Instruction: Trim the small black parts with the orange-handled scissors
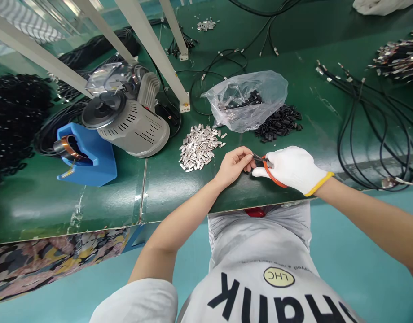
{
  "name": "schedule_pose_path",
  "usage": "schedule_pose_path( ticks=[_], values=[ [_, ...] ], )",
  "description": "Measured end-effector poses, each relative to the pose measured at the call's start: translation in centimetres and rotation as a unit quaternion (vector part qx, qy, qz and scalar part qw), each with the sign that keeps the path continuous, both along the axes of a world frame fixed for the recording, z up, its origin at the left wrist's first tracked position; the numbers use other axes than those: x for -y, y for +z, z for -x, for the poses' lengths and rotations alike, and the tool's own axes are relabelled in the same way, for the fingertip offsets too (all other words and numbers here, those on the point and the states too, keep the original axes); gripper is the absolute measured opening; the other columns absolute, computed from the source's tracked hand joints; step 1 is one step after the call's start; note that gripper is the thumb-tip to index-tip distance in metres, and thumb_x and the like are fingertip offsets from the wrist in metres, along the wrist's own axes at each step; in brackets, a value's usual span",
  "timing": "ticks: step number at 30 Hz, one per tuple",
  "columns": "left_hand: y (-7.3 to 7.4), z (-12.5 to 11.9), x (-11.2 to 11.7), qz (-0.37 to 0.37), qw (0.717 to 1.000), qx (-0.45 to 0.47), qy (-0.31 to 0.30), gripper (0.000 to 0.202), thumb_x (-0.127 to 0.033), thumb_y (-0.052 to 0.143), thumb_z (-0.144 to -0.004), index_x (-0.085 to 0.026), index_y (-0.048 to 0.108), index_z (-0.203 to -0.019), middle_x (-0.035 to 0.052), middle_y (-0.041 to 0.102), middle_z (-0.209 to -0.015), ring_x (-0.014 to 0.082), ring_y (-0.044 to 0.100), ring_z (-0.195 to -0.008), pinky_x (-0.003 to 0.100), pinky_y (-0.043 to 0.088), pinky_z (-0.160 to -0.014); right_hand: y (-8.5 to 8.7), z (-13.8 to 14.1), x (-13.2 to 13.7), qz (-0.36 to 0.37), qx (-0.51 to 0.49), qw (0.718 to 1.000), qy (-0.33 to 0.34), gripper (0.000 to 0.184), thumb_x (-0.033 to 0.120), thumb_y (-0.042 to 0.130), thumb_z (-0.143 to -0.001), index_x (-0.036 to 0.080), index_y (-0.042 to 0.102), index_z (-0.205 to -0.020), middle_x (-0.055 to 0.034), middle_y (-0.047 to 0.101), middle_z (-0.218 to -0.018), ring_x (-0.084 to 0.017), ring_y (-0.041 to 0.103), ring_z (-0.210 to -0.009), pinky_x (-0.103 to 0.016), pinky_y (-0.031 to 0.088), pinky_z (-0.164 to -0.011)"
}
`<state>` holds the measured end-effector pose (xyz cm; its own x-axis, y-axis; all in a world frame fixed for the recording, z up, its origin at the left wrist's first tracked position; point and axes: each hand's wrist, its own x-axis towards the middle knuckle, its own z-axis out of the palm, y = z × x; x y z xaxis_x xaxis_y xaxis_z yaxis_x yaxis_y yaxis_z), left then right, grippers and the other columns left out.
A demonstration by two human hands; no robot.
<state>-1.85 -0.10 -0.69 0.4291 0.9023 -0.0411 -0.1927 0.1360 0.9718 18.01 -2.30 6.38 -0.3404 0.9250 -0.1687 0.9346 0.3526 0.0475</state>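
My left hand (236,164), bare, is closed in a pinch near the front edge of the green table. What it holds between thumb and fingertips is too small to make out. Wrapped round orange-handled pliers (267,167) is my right hand (290,168), in a white glove with a yellow cuff. The jaws of the pliers point left and meet the fingertips of my left hand. A pile of small silver metal connector pieces (199,147) lies to the left of my hands. Beyond them is a heap of small black plastic parts (280,122), next to a clear plastic bag (247,96) holding more black parts.
At the left stand a grey machine (135,125) and a blue tape dispenser (98,166). White metal posts (155,49) rise behind them. Black cables (378,112) lie coiled at the right, with a bundle of cable ends (402,58) beyond. More black cables (14,121) are heaped far left.
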Motion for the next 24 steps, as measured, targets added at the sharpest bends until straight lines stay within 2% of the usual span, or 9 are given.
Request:
schedule_pose_path(
  ticks=[9,14,24],
  values=[
    [0.0,-0.2,-0.1,-0.001,1.0,0.005,0.006,0.04,-0.055,0.072,-0.088,-0.016,0.063,-0.093,0.003,0.07,-0.074,0.0099,0.058,-0.058,0.025,0.048,-0.06,-0.9,-0.2,0.4,-0.008,-0.004,1.0,0.004,0.073,0.074,0.029,-0.099,0.014,0.07,-0.088,-0.0158,0.073,-0.083,-0.03,0.067,-0.084,-0.036,0.028,-0.07],
    [-0.2,-0.5,-0.1,0.011,1.0,0.005,0.014,0.042,-0.057,0.071,-0.088,-0.017,0.062,-0.095,0.0025,0.07,-0.075,0.0098,0.059,-0.06,0.024,0.048,-0.06,-1.1,0.0,0.3,-0.003,-0.006,1.0,-0.018,0.073,0.074,0.029,-0.099,0.014,0.071,-0.091,-0.0167,0.074,-0.084,-0.03,0.068,-0.084,-0.035,0.03,-0.07],
    [0.0,-0.2,0.0,0.022,1.0,0.017,0.008,0.044,-0.059,0.074,-0.085,-0.016,0.063,-0.089,0.002,0.068,-0.072,0.0089,0.055,-0.058,0.024,0.045,-0.059,-0.7,0.3,-0.1,-0.038,-0.033,0.999,0.003,0.076,0.081,0.034,-0.093,0.016,0.072,-0.087,-0.0155,0.071,-0.081,-0.029,0.065,-0.08,-0.036,0.03,-0.07]
  ],
)
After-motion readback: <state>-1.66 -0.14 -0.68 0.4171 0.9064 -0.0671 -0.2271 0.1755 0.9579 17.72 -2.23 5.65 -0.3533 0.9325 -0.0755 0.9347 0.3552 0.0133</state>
